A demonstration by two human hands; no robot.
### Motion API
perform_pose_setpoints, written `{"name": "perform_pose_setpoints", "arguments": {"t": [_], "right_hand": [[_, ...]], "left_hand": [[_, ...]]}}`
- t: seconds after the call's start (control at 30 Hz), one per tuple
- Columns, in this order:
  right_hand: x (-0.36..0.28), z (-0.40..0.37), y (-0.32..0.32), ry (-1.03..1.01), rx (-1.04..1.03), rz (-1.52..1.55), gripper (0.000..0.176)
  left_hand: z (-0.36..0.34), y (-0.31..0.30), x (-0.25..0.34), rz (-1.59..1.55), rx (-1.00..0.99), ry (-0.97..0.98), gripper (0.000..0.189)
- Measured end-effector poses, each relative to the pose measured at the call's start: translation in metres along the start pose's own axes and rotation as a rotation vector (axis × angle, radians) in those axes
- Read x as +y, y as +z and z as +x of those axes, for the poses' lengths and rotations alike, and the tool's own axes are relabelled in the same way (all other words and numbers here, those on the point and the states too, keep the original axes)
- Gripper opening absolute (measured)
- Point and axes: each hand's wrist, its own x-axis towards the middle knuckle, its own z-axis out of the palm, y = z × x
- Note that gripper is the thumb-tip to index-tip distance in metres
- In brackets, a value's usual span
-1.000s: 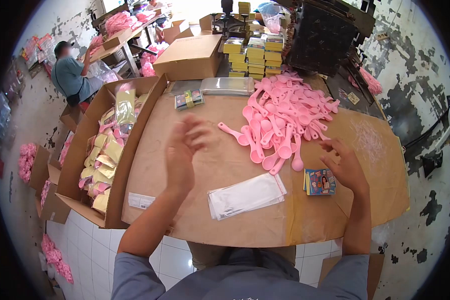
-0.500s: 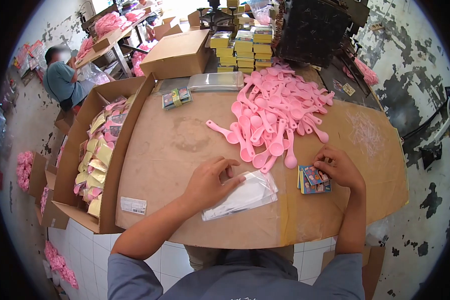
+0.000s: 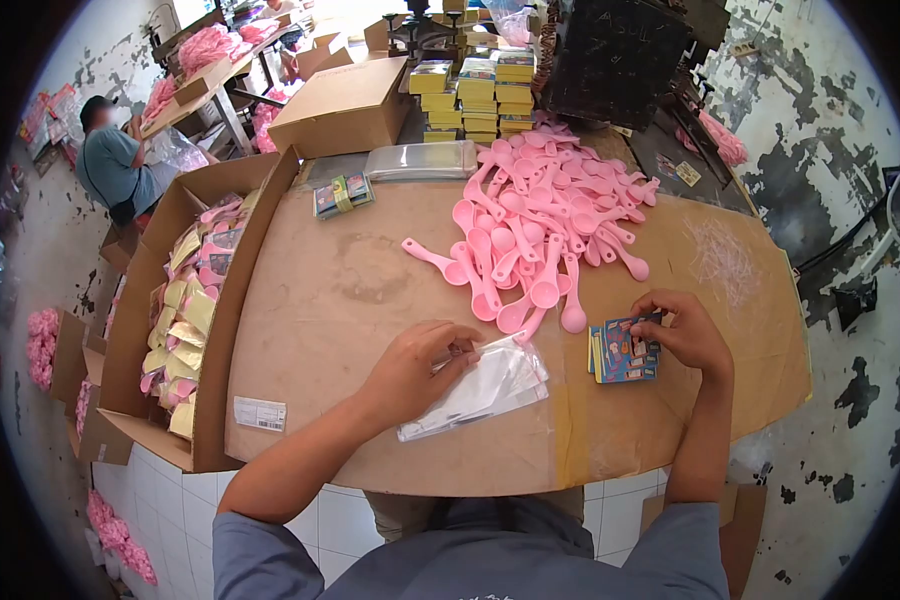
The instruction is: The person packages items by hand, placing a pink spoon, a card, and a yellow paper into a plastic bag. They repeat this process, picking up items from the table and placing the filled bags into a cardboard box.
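Note:
My left hand (image 3: 420, 370) is over a small stack of clear plastic bags (image 3: 485, 395), thumb and fingers closed on the edge of the top bag. My right hand (image 3: 685, 330) pinches the upper edge of a blue printed card (image 3: 628, 352) that lies over a small pile of similar cards with yellow edges. Just beyond both hands is a large heap of pink plastic scoops (image 3: 545, 215). The handle of one scoop reaches the bags' far edge.
On the left stands an open carton (image 3: 215, 400) holding packed pink and gold pieces. A banded card bundle (image 3: 342, 195), a pack of clear sleeves (image 3: 422, 161), a closed box (image 3: 340, 105) and card stacks (image 3: 478, 95) stand at the back. A person (image 3: 110, 160) sits far left.
My left thumb and fingers have come together on the top bag, lifting its edge slightly. The top card under my right hand has turned and now sits squarer over the pile.

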Motion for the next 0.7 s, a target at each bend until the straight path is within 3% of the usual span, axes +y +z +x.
{"name": "perform_pose_setpoints", "arguments": {"t": [0.03,0.13,0.2,0.3,0.4,0.6,0.7], "right_hand": [[0.002,0.0,0.001,-0.002,0.011,0.004,0.018],[0.002,0.002,0.003,-0.288,0.098,-0.073,0.022],[-0.005,-0.001,0.0,-0.263,0.06,-0.074,0.023],[-0.034,-0.004,0.013,-0.233,0.03,0.006,0.022],[-0.074,0.002,0.044,-0.271,0.004,0.086,0.021],[-0.087,0.022,0.078,-0.355,0.1,0.206,0.024],[-0.08,0.029,0.082,-0.373,0.205,0.235,0.026]], "left_hand": [[0.0,0.0,0.001,-0.039,-0.02,-0.027,0.013],[-0.001,-0.003,0.0,-0.154,-0.073,-0.073,0.012],[-0.003,-0.004,-0.004,-0.224,-0.098,-0.055,0.013],[-0.006,-0.001,-0.007,-0.633,-0.13,-0.203,0.019],[-0.001,-0.009,0.008,-0.796,-0.184,-0.362,0.031],[0.001,-0.008,0.005,-0.778,-0.191,-0.392,0.042],[0.0,-0.006,0.001,-0.777,-0.134,-0.347,0.037]]}}
